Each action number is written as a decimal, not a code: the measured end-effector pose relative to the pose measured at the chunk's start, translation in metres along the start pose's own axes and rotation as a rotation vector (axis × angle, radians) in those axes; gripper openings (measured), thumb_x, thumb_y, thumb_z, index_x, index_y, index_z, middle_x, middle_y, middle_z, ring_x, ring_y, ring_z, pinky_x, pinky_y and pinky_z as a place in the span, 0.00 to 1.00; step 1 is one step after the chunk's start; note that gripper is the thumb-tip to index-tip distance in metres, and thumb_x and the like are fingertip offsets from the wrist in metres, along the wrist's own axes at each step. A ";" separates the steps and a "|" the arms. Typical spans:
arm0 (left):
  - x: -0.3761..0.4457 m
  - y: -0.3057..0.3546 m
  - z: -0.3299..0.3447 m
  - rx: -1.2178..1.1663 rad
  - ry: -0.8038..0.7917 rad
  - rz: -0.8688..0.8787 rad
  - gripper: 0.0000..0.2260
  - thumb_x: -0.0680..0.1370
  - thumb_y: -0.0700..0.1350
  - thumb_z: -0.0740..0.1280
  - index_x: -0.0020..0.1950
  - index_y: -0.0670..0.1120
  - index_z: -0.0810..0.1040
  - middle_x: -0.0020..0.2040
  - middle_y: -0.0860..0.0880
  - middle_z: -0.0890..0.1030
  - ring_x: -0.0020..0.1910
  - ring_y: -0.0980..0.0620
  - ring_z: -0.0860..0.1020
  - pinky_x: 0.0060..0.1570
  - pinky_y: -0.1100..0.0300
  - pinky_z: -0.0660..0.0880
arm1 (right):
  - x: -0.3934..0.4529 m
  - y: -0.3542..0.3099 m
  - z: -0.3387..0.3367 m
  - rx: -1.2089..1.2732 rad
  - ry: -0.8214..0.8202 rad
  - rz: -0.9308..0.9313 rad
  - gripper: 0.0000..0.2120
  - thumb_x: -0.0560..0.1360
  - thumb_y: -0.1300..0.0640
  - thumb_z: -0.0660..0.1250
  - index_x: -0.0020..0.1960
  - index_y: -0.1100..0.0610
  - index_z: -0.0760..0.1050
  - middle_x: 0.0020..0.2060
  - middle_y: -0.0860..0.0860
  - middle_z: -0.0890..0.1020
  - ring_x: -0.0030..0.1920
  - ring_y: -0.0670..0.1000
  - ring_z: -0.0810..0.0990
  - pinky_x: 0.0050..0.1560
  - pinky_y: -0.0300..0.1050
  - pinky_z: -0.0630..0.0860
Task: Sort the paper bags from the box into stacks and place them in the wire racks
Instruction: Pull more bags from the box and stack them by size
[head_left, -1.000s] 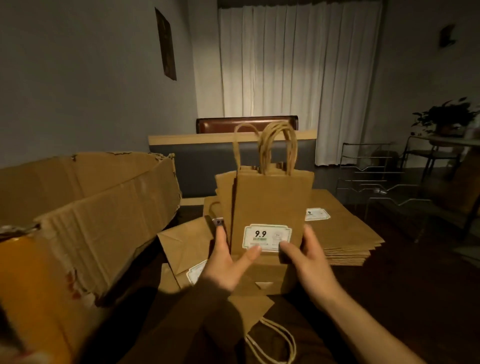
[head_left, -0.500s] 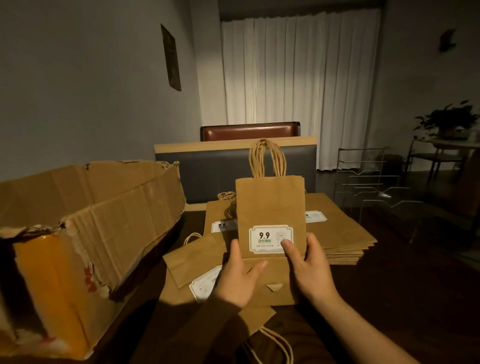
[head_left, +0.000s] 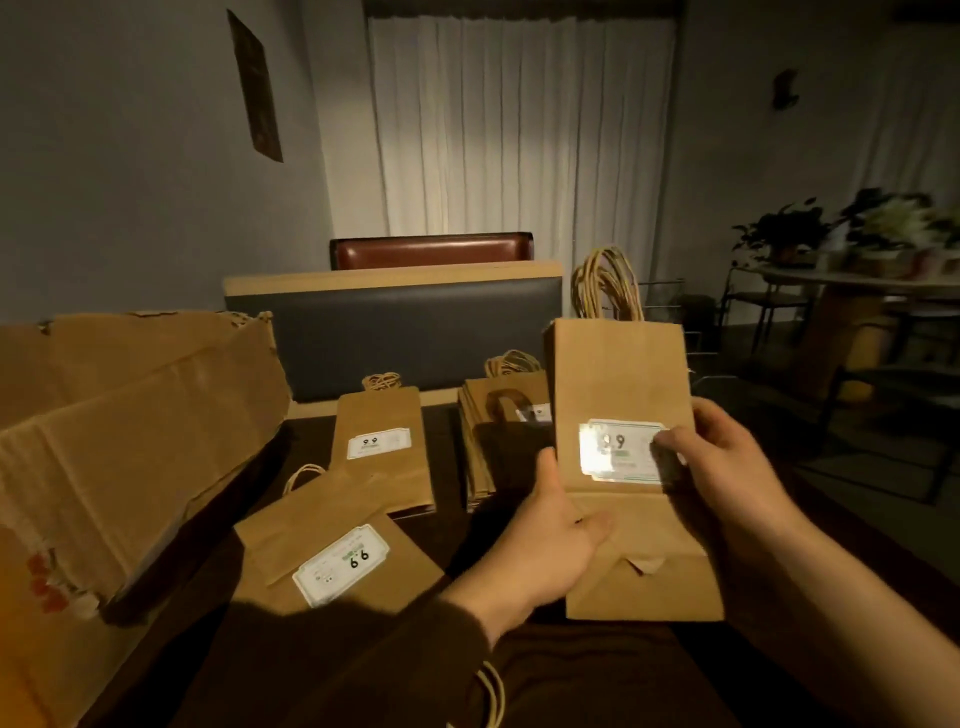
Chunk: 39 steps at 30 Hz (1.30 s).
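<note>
Both hands, our left hand (head_left: 553, 540) and right hand (head_left: 727, 467), hold a bundle of paper bags (head_left: 623, 384) upright by its lower edges, handles up, and the flat stack (head_left: 480, 441) lies just behind-left, nearer our left hand

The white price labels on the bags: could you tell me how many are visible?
4: held bundle's label, flat bag's label mid-table, slanted bag's label nearest, stack's label partly hidden behind the bundle. Others may be covered.
</note>
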<state>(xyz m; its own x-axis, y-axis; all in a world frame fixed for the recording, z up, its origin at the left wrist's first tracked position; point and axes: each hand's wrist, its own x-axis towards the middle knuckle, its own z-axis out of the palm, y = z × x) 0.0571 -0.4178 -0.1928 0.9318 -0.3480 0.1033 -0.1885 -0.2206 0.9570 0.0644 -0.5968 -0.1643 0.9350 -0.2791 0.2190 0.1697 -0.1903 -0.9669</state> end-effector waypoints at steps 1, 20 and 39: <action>0.009 -0.001 0.017 -0.004 -0.029 -0.028 0.28 0.77 0.42 0.68 0.70 0.61 0.60 0.63 0.57 0.76 0.64 0.56 0.74 0.66 0.52 0.71 | 0.003 0.003 -0.017 -0.067 0.052 0.024 0.15 0.77 0.59 0.67 0.63 0.48 0.74 0.52 0.48 0.82 0.52 0.51 0.82 0.55 0.53 0.80; 0.001 0.001 0.027 0.605 0.124 0.124 0.20 0.78 0.53 0.66 0.70 0.53 0.72 0.68 0.52 0.70 0.67 0.52 0.69 0.66 0.60 0.66 | -0.005 0.022 -0.031 -0.953 -0.176 -0.185 0.17 0.76 0.54 0.69 0.64 0.48 0.73 0.58 0.49 0.76 0.56 0.50 0.77 0.54 0.43 0.76; -0.125 -0.089 -0.194 0.537 0.462 -0.608 0.38 0.66 0.55 0.78 0.71 0.49 0.66 0.66 0.48 0.75 0.65 0.46 0.73 0.63 0.53 0.69 | -0.033 -0.014 0.170 -0.259 -0.696 0.222 0.08 0.78 0.66 0.64 0.56 0.59 0.76 0.47 0.54 0.82 0.44 0.50 0.81 0.43 0.43 0.78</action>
<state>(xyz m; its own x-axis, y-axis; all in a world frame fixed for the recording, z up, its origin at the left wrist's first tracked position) 0.0175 -0.1783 -0.2382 0.9266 0.3371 -0.1668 0.3618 -0.6774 0.6405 0.0836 -0.4252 -0.1802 0.9334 0.3035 -0.1914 -0.0421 -0.4371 -0.8984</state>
